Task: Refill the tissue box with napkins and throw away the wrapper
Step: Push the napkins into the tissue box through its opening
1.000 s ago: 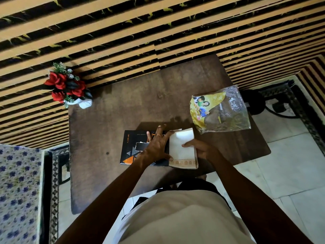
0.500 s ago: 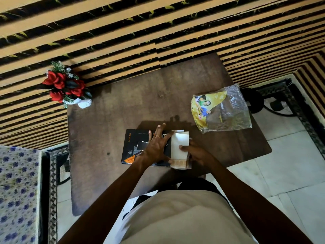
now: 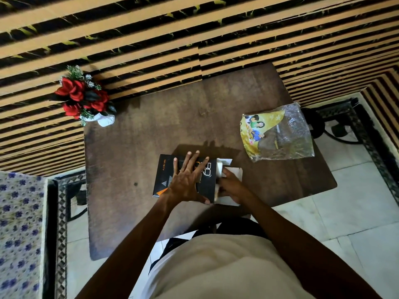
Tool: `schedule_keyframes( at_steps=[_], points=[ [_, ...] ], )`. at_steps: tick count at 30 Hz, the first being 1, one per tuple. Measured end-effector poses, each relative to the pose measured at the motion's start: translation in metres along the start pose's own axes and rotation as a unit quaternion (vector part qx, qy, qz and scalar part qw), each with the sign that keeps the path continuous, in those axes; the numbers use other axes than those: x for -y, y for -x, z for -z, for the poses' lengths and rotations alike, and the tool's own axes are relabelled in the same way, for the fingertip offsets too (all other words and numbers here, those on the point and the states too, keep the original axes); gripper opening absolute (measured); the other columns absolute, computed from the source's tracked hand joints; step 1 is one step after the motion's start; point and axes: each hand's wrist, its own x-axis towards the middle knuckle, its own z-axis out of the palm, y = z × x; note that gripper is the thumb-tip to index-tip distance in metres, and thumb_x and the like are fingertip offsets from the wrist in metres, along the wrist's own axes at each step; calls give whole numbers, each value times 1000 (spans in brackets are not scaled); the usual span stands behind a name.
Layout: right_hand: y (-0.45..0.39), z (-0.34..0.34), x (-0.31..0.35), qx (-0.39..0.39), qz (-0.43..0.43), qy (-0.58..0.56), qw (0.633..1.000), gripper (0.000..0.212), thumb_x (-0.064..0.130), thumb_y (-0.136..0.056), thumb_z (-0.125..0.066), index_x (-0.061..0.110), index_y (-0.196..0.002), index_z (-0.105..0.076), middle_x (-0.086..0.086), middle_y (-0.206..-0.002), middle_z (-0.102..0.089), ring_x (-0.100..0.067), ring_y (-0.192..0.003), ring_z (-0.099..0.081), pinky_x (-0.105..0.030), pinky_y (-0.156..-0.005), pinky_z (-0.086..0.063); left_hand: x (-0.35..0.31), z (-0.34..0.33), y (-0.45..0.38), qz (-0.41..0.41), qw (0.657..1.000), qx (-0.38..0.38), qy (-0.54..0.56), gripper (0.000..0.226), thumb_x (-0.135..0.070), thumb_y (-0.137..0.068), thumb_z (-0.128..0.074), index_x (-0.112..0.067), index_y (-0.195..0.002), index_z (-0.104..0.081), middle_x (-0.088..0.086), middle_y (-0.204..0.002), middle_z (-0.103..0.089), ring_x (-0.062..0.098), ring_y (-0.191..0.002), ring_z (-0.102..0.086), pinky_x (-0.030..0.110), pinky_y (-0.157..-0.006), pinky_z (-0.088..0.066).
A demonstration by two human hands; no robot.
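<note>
- Black tissue box [image 3: 166, 175] flat on brown table [image 3: 129, 147], near front edge, about middle.
- White napkins [image 3: 224, 167] at right end of box, partly in the opening, partly sticking out.
- Left hand [image 3: 187, 180] open, fingers spread, palm pressed flat on top of box.
- Right hand [image 3: 232, 186] on the napkins at box end; fingers curled, grip not clear, cannot tell if closed.
- Empty wrapper [image 3: 278, 132], clear w/ yellow print, on table at far right, well apart from box.
- Red flowers in white vase [image 3: 86, 100] at far left corner, by striped wall.
</note>
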Motion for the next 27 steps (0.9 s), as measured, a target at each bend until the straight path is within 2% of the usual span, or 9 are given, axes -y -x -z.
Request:
schedule_keyframes(
  at_steps=[4,6,9,14,16,19,21,24,27],
  points=[
    [-2,-25,15,25,-21,-21,999,25,23,-97,-49,29,-122,-49,-4,-107,-61,-24,-91,-60,-38,-70,-51,8,1,0,14,1000,-7,19,141,-80,-42,-71,-31,-153,2,7,-163,8,31,-149,12,69,-114,2],
    [-4,-16,12,19,-28,-14,999,25,22,-97,-49,20,-122,-52,-9,-106,-63,-25,-86,-62,-40,-74,-52,12,0,2,11,1000,-10,23,142,-80,-43,-71,-30,-153,2,8,-163,8,30,-150,11,69,-114,0],
    [-9,3,8,3,-22,13,1000,30,18,-94,-54,17,-124,-56,-14,-103,-67,-32,-90,-66,-45,-80,-55,11,1,1,15,1000,-8,18,141,-80,-44,-71,-29,-153,4,9,-163,10,30,-149,13,66,-115,3],
    [-1,3,12,50,-69,10,996,24,38,-98,-42,27,-104,-62,-6,-96,-70,-25,-92,-65,-36,-73,-53,6,4,-6,41,998,-12,49,140,-75,-46,-75,-30,-152,6,8,-162,12,29,-149,16,63,-113,11],
    [-3,5,18,58,-62,20,996,23,32,-100,-40,27,-112,-59,-10,-108,-68,-28,-99,-64,-40,-82,-52,4,4,-7,51,997,-8,56,139,-73,-48,-76,-31,-152,7,7,-162,13,29,-148,18,61,-111,15],
    [-1,19,34,-14,-60,7,998,37,19,-100,-38,6,-135,-46,-20,-138,-51,-39,-125,-50,-44,-102,-43,-2,5,-10,48,998,-11,44,139,-76,-49,-73,-30,-151,9,6,-162,17,30,-147,21,62,-108,17],
    [2,34,33,-105,-10,47,993,36,10,-96,-44,1,-131,-48,-23,-135,-53,-41,-124,-51,-44,-100,-44,-7,4,-12,2,1000,-24,6,140,-79,-49,-70,-26,-152,8,8,-162,12,32,-148,18,65,-112,14],
    [8,53,20,-260,30,199,944,35,14,-89,-56,2,-123,-55,-21,-124,-59,-35,-115,-56,-40,-96,-46,-24,2,-21,-72,997,-29,-26,138,-80,-50,-68,-23,-153,4,10,-163,0,32,-150,8,65,-115,7],
    [2,57,13,-217,6,220,951,43,19,-88,-64,1,-126,-54,-21,-131,-57,-36,-119,-55,-46,-101,-46,-44,3,-33,-66,997,-15,-32,129,-73,-57,-69,-25,-152,4,7,-163,-7,31,-150,4,70,-113,6]
  ],
)
